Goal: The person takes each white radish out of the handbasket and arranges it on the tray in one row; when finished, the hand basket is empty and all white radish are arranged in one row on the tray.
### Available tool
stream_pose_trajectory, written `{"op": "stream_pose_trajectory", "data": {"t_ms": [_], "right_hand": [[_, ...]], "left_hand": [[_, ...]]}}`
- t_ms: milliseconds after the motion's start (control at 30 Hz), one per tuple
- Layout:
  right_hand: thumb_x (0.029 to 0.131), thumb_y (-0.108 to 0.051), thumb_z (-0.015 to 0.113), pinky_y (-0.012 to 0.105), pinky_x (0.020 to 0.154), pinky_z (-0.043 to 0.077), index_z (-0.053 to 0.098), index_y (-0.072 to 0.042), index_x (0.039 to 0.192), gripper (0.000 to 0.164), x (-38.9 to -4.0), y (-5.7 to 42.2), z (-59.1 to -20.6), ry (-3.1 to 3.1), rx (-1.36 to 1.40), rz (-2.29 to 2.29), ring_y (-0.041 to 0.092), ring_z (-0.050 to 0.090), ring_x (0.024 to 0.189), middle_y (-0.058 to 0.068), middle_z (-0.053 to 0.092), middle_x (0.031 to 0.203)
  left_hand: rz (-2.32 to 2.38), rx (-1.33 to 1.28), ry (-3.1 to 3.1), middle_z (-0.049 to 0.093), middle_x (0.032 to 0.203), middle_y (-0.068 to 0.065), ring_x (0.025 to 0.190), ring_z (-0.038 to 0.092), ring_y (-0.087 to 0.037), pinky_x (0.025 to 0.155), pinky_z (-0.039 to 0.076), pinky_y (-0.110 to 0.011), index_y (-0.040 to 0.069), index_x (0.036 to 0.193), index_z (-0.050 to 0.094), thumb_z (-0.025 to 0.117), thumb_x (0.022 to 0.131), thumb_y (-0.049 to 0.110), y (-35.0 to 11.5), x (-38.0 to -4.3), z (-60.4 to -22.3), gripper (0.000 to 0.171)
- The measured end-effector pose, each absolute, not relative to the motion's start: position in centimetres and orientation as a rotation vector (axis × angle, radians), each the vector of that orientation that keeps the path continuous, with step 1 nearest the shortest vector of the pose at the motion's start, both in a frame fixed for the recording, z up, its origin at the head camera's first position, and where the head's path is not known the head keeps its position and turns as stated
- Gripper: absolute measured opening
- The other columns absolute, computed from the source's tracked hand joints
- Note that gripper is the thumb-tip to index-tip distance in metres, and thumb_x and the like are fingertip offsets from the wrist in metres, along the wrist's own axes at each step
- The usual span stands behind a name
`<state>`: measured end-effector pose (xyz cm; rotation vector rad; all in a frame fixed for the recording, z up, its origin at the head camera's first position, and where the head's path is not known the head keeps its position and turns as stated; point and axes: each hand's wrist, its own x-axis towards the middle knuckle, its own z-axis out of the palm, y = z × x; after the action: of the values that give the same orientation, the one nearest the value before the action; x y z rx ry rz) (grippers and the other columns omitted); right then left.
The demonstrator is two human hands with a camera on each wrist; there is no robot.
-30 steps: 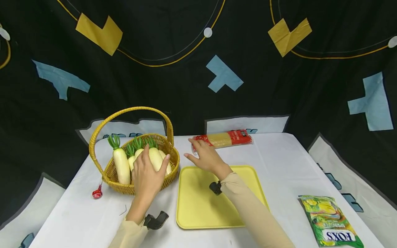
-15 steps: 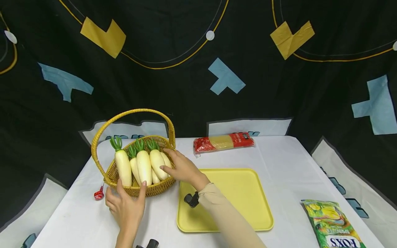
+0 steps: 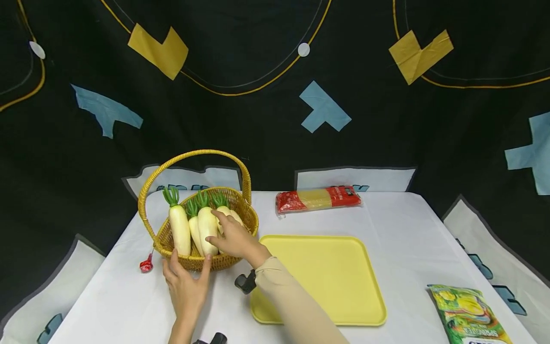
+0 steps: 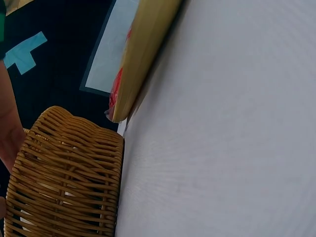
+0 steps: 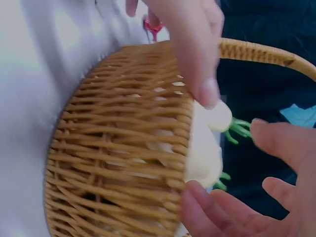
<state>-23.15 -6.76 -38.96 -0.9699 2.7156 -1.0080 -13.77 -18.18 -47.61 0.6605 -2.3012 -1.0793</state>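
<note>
A wicker basket (image 3: pixel 223 262) with a tall arched handle holds several white radishes (image 3: pixel 179 229) with green tops. My left hand (image 3: pixel 187 289) touches the basket's front rim, its thumb and forefinger spread apart; the right wrist view shows a thumb (image 5: pixel 200 64) lying over the rim. Above the radishes reaches my right hand (image 3: pixel 236 239), fingers and thumb spread around the middle radish (image 3: pixel 207 224). In the right wrist view that thumb and those fingers stand apart. Whether they touch the radish I cannot tell. The left wrist view has the basket's woven side (image 4: pixel 66 173).
A yellow tray (image 3: pixel 326 282) lies right of the basket, partly under the right forearm. Behind it is a red and yellow pasta packet (image 3: pixel 318 199). A green packet (image 3: pixel 468 313) lies at the front right, and a red wrapped lollipop (image 3: pixel 146 264) left of the basket.
My right hand has come left from near the pasta packet to over the radishes. My left hand has drawn back from above the radishes to the basket's front rim.
</note>
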Motion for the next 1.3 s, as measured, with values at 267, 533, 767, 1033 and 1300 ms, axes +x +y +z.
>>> {"op": "stream_pose_trajectory", "data": {"t_ms": [267, 533, 767, 1033, 1300], "right_hand": [[0.086, -0.033, 0.060, 0.027, 0.083, 0.049, 0.023, -0.019, 0.143, 0.069, -23.3, -8.5, -39.6, 2.791, -0.839, -0.934, 0.018, 0.058, 0.101, 0.013, 0.053, 0.123], [0.082, -0.043, 0.062, 0.025, 0.066, 0.051, 0.035, -0.019, 0.138, 0.067, -23.3, -10.1, -39.4, 2.979, -0.758, -0.660, 0.018, 0.063, 0.083, 0.010, 0.058, 0.117], [0.074, -0.048, 0.069, 0.024, 0.052, 0.048, 0.047, -0.022, 0.129, 0.065, -22.9, -11.6, -39.6, 3.111, -0.645, -0.446, 0.016, 0.064, 0.071, 0.009, 0.059, 0.114], [0.070, -0.035, 0.077, 0.022, 0.054, 0.049, 0.052, -0.020, 0.127, 0.063, -22.4, -12.6, -39.9, 3.074, -0.488, -0.653, 0.019, 0.065, 0.079, 0.013, 0.055, 0.121], [0.069, -0.027, 0.077, 0.022, 0.063, 0.050, 0.052, -0.016, 0.128, 0.065, -22.4, -12.3, -40.4, 3.010, -0.452, -0.958, 0.022, 0.063, 0.085, 0.013, 0.056, 0.113]], "left_hand": [[-1.060, 0.654, -2.282, 0.007, 0.146, -0.029, 0.124, 0.025, -0.057, 0.095, 0.026, -0.065, 0.010, 0.144, 0.013, 0.062, 0.079, 0.050, -18.1, -13.9, -47.8, 0.090], [-1.063, 0.668, -2.298, 0.007, 0.146, -0.030, 0.121, 0.027, -0.059, 0.093, 0.027, -0.066, 0.012, 0.144, 0.013, 0.061, 0.080, 0.049, -17.8, -13.8, -47.9, 0.088], [-1.034, 0.647, -2.292, 0.010, 0.144, -0.031, 0.121, 0.027, -0.058, 0.093, 0.028, -0.064, 0.011, 0.143, 0.013, 0.062, 0.081, 0.043, -17.8, -13.8, -48.0, 0.086], [-1.011, 0.649, -2.288, 0.012, 0.142, -0.032, 0.119, 0.029, -0.057, 0.091, 0.029, -0.063, 0.011, 0.143, 0.013, 0.063, 0.081, 0.036, -17.9, -13.7, -48.1, 0.083], [-1.014, 0.656, -2.303, 0.012, 0.142, -0.032, 0.118, 0.030, -0.058, 0.090, 0.030, -0.063, 0.012, 0.144, 0.012, 0.062, 0.082, 0.039, -18.1, -13.7, -48.0, 0.084]]}}
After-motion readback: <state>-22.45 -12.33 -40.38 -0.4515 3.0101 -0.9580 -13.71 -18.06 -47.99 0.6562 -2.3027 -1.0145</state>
